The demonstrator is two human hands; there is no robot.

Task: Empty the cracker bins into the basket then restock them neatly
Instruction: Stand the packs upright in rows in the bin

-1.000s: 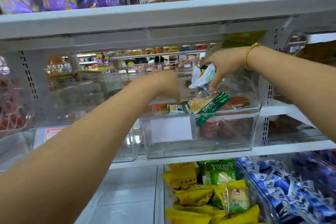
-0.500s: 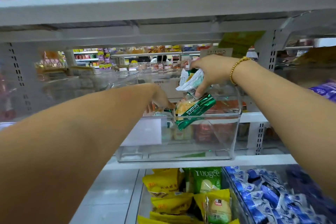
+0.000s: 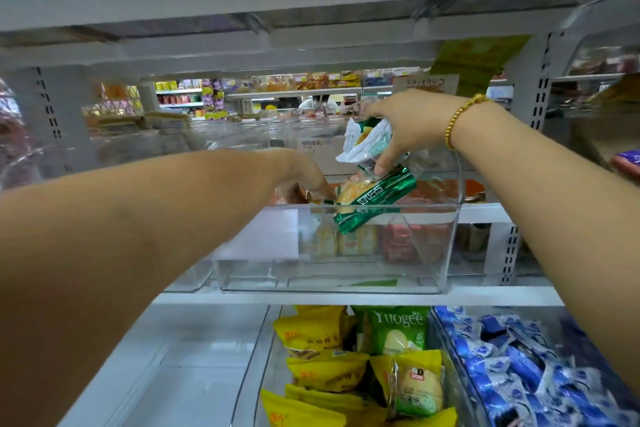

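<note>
Inside the clear bin (image 3: 311, 274) on the white shelf (image 3: 346, 298), our left hand (image 3: 304, 177) dips over the front rim with its fingers pointing down toward the stock. The fingertips are hidden low in the bin, so we cannot tell whether they grip anything.

Above the bin's right half, our right hand (image 3: 405, 128) is closed around a bunch of cracker packets (image 3: 372, 166). A white packet (image 3: 363, 142) sits uppermost, and a long green packet (image 3: 377, 199) dangles from under the thumb across the bin's front rim. We judge that the right hand is collecting several at once, acting as a store while the left hand fishes out the next, so there are fewer trips to the basket. The basket is not in view.

The front of the bin's floor looks bare. Through its front wall we see small yellow packets (image 3: 346, 239) and red packets (image 3: 401, 239) toward the back. We cannot tell whether these lie in the bin or behind it. So we take the emptying to be well along but not yet finished, with restocking to follow.

The green packet hangs loosely from one end, and we think it could slip free if the grip shifts.

Below the bin, a lower bin (image 3: 266, 357) holds yellow snack bags (image 3: 311, 336) and a green bag (image 3: 398, 329). Below and right of the bin lie blue wrappers (image 3: 512, 357).
</note>
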